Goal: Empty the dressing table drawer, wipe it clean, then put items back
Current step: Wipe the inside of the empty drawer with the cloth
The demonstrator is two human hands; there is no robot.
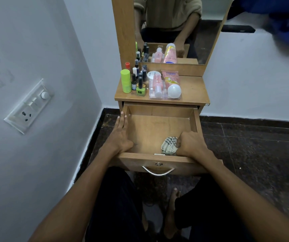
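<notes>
The left hand (121,135) lies flat with straight fingers along the left wall of the pulled-out drawer (159,109) (nothing else inside); the right hand (191,144) grips a bunched cloth (169,145) at the drawer's front right corner.

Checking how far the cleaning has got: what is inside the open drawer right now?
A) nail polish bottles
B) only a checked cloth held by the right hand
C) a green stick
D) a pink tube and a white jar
B: the drawer holds only the checked cloth, gripped by the right hand; the cosmetics stand on the tabletop.
</notes>
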